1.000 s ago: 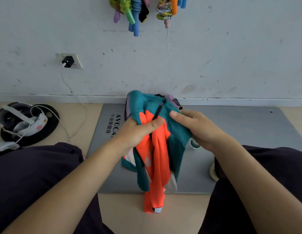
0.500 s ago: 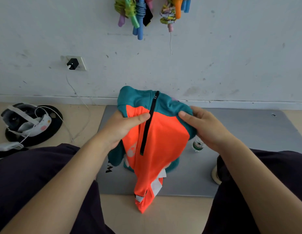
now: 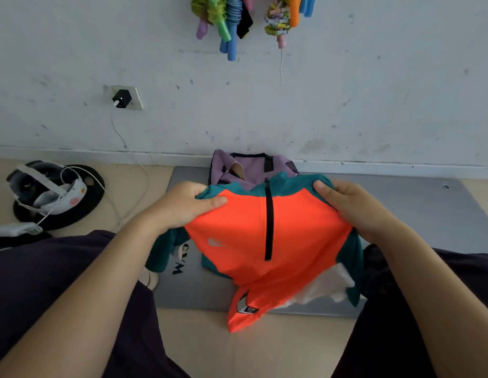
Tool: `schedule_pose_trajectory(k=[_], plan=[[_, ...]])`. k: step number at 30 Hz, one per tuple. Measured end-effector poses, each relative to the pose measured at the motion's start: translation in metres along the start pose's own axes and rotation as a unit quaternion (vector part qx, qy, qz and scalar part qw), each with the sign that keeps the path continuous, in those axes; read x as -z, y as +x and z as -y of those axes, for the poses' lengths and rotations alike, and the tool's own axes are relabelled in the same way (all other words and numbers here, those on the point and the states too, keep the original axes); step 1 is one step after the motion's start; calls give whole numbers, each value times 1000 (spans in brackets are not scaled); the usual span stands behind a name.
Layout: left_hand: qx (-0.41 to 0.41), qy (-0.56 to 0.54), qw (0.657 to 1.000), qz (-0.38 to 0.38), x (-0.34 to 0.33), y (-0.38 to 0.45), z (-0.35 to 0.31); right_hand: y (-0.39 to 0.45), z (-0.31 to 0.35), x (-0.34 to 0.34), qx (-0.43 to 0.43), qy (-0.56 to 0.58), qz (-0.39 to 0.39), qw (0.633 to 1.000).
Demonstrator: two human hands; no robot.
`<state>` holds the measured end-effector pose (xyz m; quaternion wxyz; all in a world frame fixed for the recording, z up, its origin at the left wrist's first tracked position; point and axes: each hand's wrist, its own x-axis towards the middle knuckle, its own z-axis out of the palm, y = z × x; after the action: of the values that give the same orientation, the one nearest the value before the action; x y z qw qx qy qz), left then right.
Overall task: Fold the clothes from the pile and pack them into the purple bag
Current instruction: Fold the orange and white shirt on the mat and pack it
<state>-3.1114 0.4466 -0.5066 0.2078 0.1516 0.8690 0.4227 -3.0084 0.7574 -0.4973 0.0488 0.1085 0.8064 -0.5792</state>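
An orange and teal zip jacket [image 3: 237,227] hangs spread out in front of me, its black zipper running down the middle. My left hand [image 3: 182,205] grips its left shoulder and my right hand [image 3: 349,205] grips its right shoulder. The hem droops onto the grey mat [image 3: 428,214] and the floor. Behind the jacket, against the wall, stands the purple bag [image 3: 251,166], its top open and partly hidden by the collar.
A white headset on a black round base [image 3: 54,195] lies at the left, with a cable running to a wall socket [image 3: 125,98]. Coloured jump ropes [image 3: 232,20] hang on the wall above. My dark-trousered legs flank the mat.
My hands have moved apart, spreading the bunched jacket flat and wide. The purple bag behind it has come into view.
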Motion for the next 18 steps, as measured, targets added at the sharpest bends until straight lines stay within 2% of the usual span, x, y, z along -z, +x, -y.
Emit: schedule_pose_trajectory(k=[3, 5, 6, 7, 9, 11, 14, 16, 18], plan=[[-27, -6, 1000, 7, -2, -1, 2, -3, -7, 7, -38, -160, 90, 982], [-28, -5, 999, 17, -7, -1, 5, -3, -15, 11, -46, -285, 96, 952], [-29, 3, 999, 15, -11, -2, 7, -4, -18, 12, -40, -299, 88, 949], [-35, 18, 999, 5, -14, -3, 7, -5, -19, 14, -29, -274, 79, 958], [-42, 25, 999, -8, -19, -3, 5, -10, -21, 16, -9, -138, 81, 987], [-23, 19, 999, 24, -16, -5, 2, -13, -22, 15, -7, -54, 92, 994], [14, 110, 983, 143, -4, -11, 1, -17, -16, 12, -9, -38, 82, 996], [25, 124, 975, 182, 0, -14, 4, -20, -9, 15, -16, -81, 158, 984], [4, 87, 983, 164, 3, -13, 7, -23, -6, 17, -40, -179, 252, 950]])
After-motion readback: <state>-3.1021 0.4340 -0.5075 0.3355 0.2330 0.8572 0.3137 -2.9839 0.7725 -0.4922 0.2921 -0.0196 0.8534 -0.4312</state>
